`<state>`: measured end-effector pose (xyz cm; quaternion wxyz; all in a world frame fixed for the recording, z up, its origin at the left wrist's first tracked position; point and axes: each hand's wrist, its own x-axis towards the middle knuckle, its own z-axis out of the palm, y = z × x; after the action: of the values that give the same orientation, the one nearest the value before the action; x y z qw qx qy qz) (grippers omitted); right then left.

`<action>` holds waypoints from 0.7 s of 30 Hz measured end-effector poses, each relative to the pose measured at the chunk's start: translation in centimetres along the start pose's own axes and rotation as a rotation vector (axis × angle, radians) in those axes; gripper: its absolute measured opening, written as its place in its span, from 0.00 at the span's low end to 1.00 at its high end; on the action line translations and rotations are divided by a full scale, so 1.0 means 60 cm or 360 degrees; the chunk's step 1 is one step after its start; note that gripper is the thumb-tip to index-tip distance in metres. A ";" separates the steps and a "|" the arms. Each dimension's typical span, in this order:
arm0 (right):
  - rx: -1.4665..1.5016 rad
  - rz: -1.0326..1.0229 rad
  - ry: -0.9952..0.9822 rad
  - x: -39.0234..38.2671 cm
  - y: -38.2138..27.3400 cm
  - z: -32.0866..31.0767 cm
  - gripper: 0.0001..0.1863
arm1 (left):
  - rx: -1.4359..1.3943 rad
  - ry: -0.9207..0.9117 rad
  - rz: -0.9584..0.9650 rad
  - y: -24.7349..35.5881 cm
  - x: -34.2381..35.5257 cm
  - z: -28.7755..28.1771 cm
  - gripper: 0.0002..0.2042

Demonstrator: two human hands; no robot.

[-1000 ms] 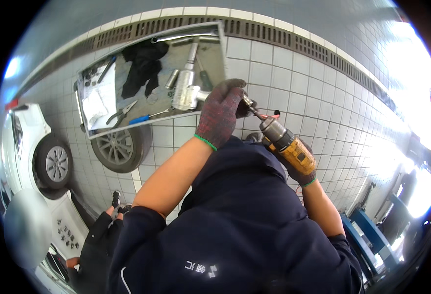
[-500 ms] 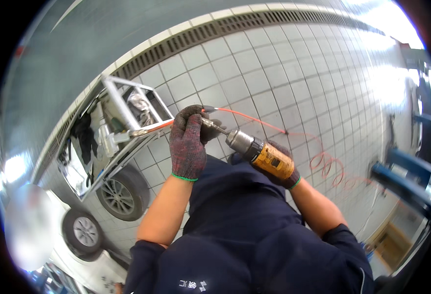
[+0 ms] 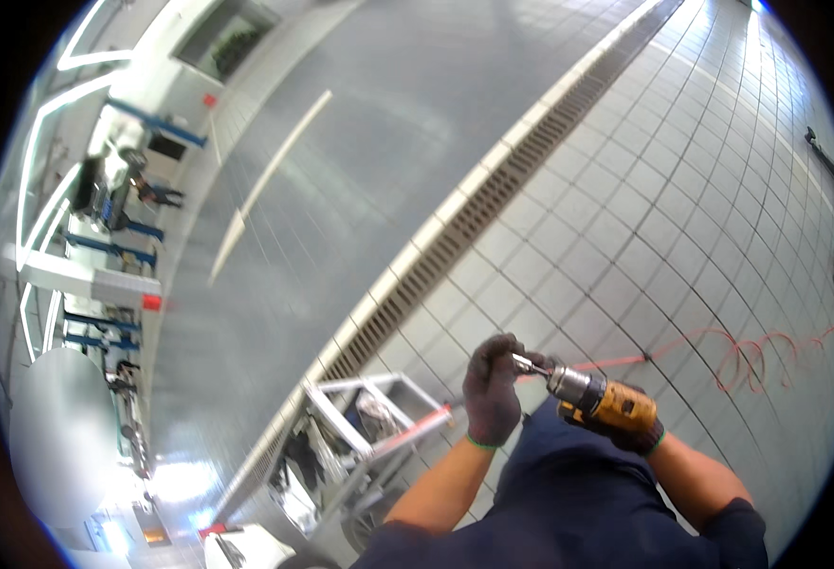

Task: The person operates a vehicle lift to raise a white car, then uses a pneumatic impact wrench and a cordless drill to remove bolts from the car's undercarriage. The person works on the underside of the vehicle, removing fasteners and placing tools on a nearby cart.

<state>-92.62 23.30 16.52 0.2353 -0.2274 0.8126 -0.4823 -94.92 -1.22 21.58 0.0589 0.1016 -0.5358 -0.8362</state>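
My right hand (image 3: pixel 642 431), in a dark knitted glove, grips a yellow and black cordless drill (image 3: pixel 621 406) from beneath and behind. The metal chuck points left and slightly up. A short metal bit or socket piece (image 3: pixel 529 364) sticks out of it. My left hand (image 3: pixel 493 398), also gloved, has its fingers closed around that piece in front of the chuck. The glove partly hides the tip. Below both hands is my dark blue clothing (image 3: pixel 587 484).
A metal cart (image 3: pixel 369 446) with tools and a cloth stands left of my hands. A coiled red air hose (image 3: pixel 744 365) crosses the tiled floor at right. Beyond runs a drain grate (image 3: pixel 474 218). A person (image 3: pixel 159 193) stands far left near blue lift posts (image 3: pixel 113 248).
My view has swung left and up, so hands, drill and cart appear lower and further right. Both hands keep their holds on the drill and the piece at its chuck.
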 end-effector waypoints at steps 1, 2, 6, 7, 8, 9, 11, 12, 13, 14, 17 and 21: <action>-0.0149 -0.0089 0.0126 0.009 0.001 -0.032 0.19 | -0.0015 -0.0038 -0.0017 0.005 0.033 0.027 0.11; -0.0238 -0.0157 0.0237 0.012 0.003 -0.062 0.19 | -0.0017 -0.0061 -0.0040 0.010 0.066 0.053 0.12; 0.0361 -0.0400 0.0475 0.036 -0.025 -0.205 0.16 | 0.0120 -0.0136 -0.0024 0.051 0.159 0.192 0.16; 0.0310 -0.0439 0.0523 0.045 -0.021 -0.237 0.16 | 0.0155 -0.0115 -0.0035 0.056 0.177 0.235 0.17; 0.0261 -0.0484 0.0575 0.055 -0.015 -0.265 0.16 | 0.0186 -0.0075 -0.0021 0.061 0.200 0.276 0.17; 0.0212 -0.0537 0.0631 0.058 -0.010 -0.279 0.17 | 0.0195 -0.0021 0.0017 0.070 0.192 0.295 0.17; 0.0222 -0.0634 0.0651 0.063 -0.014 -0.303 0.17 | 0.0240 0.0105 0.0052 0.077 0.220 0.354 0.18; 0.0204 -0.0685 0.0646 0.060 -0.018 -0.316 0.17 | 0.0301 0.0134 0.0097 0.087 0.223 0.380 0.18; 0.0210 -0.0732 0.0638 0.067 -0.020 -0.332 0.17 | 0.0292 0.0158 0.0149 0.102 0.224 0.405 0.18; 0.0202 -0.0809 0.0676 0.068 -0.022 -0.341 0.17 | 0.0271 0.0164 0.0206 0.119 0.220 0.434 0.17; 0.0059 -0.0976 0.0641 0.054 -0.076 -0.443 0.14 | 0.0177 0.0231 0.0416 0.179 0.196 0.511 0.16; 0.0036 -0.1142 0.0520 0.039 -0.160 -0.559 0.14 | 0.0075 0.0300 0.0720 0.259 0.167 0.615 0.16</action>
<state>-113.29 40.49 38.91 -0.0783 -0.4146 0.7029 -0.5727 -113.40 22.84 49.58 0.2921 0.0578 -0.5563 -0.7758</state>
